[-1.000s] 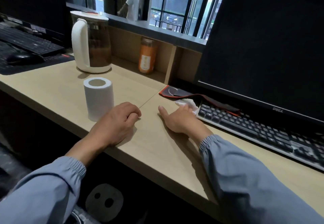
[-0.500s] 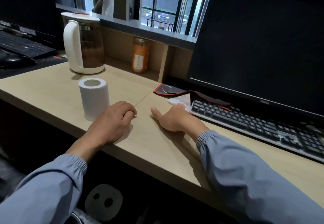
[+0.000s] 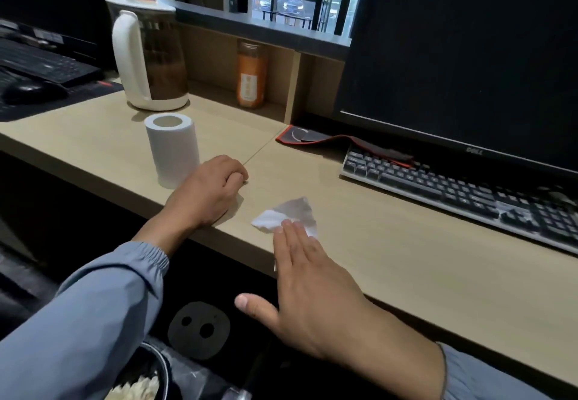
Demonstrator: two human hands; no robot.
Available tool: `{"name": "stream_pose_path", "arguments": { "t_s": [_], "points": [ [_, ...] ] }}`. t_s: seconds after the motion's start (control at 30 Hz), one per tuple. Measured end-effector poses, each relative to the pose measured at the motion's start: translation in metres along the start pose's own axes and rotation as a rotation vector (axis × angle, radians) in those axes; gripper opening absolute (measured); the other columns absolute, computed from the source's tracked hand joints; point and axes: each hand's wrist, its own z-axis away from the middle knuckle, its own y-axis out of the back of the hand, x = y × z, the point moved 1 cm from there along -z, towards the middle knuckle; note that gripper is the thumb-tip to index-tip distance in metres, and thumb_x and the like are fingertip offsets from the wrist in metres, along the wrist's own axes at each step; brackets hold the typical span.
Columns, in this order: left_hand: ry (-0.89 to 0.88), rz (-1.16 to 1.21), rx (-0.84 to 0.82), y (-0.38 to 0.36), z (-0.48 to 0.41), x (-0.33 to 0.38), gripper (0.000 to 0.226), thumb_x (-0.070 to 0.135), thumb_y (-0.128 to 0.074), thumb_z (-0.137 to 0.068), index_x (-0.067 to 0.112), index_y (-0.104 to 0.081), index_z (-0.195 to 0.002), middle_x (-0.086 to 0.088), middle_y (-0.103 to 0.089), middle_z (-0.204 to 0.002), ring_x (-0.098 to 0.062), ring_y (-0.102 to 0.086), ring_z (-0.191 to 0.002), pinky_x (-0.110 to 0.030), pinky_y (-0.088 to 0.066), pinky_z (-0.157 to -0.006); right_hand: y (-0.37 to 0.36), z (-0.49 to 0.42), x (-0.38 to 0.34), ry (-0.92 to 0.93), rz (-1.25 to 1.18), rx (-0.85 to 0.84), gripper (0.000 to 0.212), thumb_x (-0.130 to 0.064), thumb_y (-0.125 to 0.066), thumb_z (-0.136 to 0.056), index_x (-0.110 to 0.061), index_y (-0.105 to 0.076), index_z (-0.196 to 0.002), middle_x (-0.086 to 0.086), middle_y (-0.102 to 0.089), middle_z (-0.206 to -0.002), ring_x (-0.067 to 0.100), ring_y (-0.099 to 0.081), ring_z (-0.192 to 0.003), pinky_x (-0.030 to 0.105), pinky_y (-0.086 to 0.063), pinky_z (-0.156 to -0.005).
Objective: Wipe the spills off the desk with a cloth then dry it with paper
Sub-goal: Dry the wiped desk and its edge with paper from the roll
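left grip (image 3: 206,193): fingers curled under into a fist, nothing visible in it. it rests on the counter (image 3: 406,258) close to the front edge, just beside the paper roll (image 3: 172,149).
right grip (image 3: 312,287): wide, fingers straight and held together. my fingertips (image 3: 291,233) lie on the near side of the tissue (image 3: 294,212), my thumb sticks out sideways past the counter's front edge, and my palm hangs over that edge.
tissue: white, crumpled and flattened, on the counter near the front edge, between my two hands and well apart from the keyboard (image 3: 453,193).
paper roll: white, standing upright on its end, in front of the kettle (image 3: 150,61).
kettle: clear body with a white handle and lid, brown liquid inside.
bottle (image 3: 251,77): orange, upright in the wooden recess at the back.
keyboard: dark keys, lying below the dark monitor (image 3: 469,55), with a red-edged mouse pad (image 3: 312,136) folded against its far left corner.
far left: a second keyboard (image 3: 40,64) and a black mouse (image 3: 31,91).
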Motion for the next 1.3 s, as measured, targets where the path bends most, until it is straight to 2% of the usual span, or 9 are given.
{"name": "stream_pose_path", "arguments": {
  "t_s": [0.33,0.53,0.67,0.73,0.8,0.93,1.07,1.17,1.3],
  "points": [
    [-0.005,-0.07,0.029,-0.002,0.004,0.008,0.025,0.017,-0.049,-0.103,0.013,-0.074,-0.105,-0.002,-0.066,-0.112,-0.017,-0.059,-0.107,-0.023,-0.038,-0.092,-0.042,-0.009,-0.018,-0.014,0.104,0.378,0.088,-0.034,-0.06,-0.097,0.019,-0.015,-0.151,0.042,-0.014,-0.157,0.05,-0.02,-0.15,0.053,-0.021,-0.123],
    [-0.006,-0.108,-0.005,0.002,0.008,0.014,0.023,0.014,-0.049,-0.102,0.012,-0.072,-0.102,-0.005,-0.066,-0.111,-0.021,-0.059,-0.108,-0.025,-0.039,-0.094,-0.025,-0.027,-0.021,-0.01,0.069,0.373,0.065,-0.011,-0.025,-0.098,0.019,-0.002,-0.152,0.042,-0.006,-0.159,0.049,-0.008,-0.152,0.051,-0.013,-0.125],
    [-0.016,-0.126,-0.026,0.001,0.008,0.018,0.026,0.017,-0.046,-0.104,0.013,-0.072,-0.106,-0.004,-0.065,-0.115,-0.02,-0.058,-0.11,-0.033,-0.043,-0.1,-0.047,0.016,0.017,0.003,0.099,0.46,0.087,-0.02,-0.078,-0.081,0.019,-0.034,-0.146,0.041,-0.037,-0.149,0.049,-0.039,-0.142,0.052,-0.038,-0.115],
    [-0.007,-0.137,-0.027,0.001,0.008,0.021,0.027,0.02,-0.045,-0.104,0.015,-0.071,-0.109,-0.002,-0.064,-0.117,-0.019,-0.058,-0.11,-0.038,-0.045,-0.102,-0.06,0.039,0.038,-0.036,0.104,0.442,0.093,-0.018,-0.088,-0.067,0.018,-0.045,-0.141,0.038,-0.046,-0.145,0.047,-0.047,-0.136,0.052,-0.044,-0.11],
    [0.012,-0.164,-0.039,0.002,0.007,0.023,0.026,0.024,-0.046,-0.105,0.016,-0.07,-0.114,-0.002,-0.063,-0.119,-0.02,-0.058,-0.112,-0.042,-0.046,-0.102,-0.057,0.046,0.044,-0.063,0.13,0.399,0.091,-0.015,-0.084,-0.07,0.017,-0.041,-0.143,0.037,-0.042,-0.148,0.045,-0.044,-0.14,0.048,-0.038,-0.114],
    [0.075,-0.229,-0.111,-0.005,0.005,0.041,0.032,0.026,-0.045,-0.106,0.012,-0.06,-0.131,-0.013,-0.059,-0.131,-0.033,-0.052,-0.125,-0.048,-0.042,-0.108,-0.034,0.022,0.042,0.011,0.096,0.262,0.088,-0.025,-0.052,-0.098,0.012,0.005,-0.155,0.034,0.006,-0.164,0.042,0.003,-0.155,0.044,-0.002,-0.126],
    [0.029,-0.168,-0.092,-0.027,0.011,0.079,0.036,0.025,-0.046,-0.105,0.013,-0.057,-0.137,-0.009,-0.054,-0.139,-0.028,-0.048,-0.13,-0.047,-0.041,-0.11,-0.032,0.023,0.045,0.037,0.031,0.267,0.089,-0.039,-0.046,-0.101,0.01,0.005,-0.156,0.031,0.007,-0.165,0.04,0.004,-0.155,0.042,0.001,-0.126],
    [0.014,-0.147,-0.125,-0.045,0.01,0.098,0.034,0.028,-0.046,-0.105,0.015,-0.06,-0.134,-0.007,-0.055,-0.138,-0.026,-0.05,-0.127,-0.049,-0.045,-0.106,-0.039,0.044,0.047,0.073,0.098,0.335,0.083,-0.039,-0.047,-0.097,0.012,-0.016,-0.155,0.033,-0.011,-0.162,0.041,-0.017,-0.153,0.042,-0.005,-0.121],
    [0.011,-0.17,-0.113,-0.061,0.012,0.103,0.038,0.032,-0.037,-0.1,0.016,-0.064,-0.121,-0.007,-0.06,-0.122,-0.029,-0.056,-0.113,-0.049,-0.047,-0.098,-0.021,0.055,0.058,0.066,-0.132,0.136,0.072,-0.048,-0.021,-0.108,-0.008,0.005,-0.162,0.007,0.015,-0.169,0.015,0.015,-0.155,0.023,0.015,-0.113]
  ]
}}
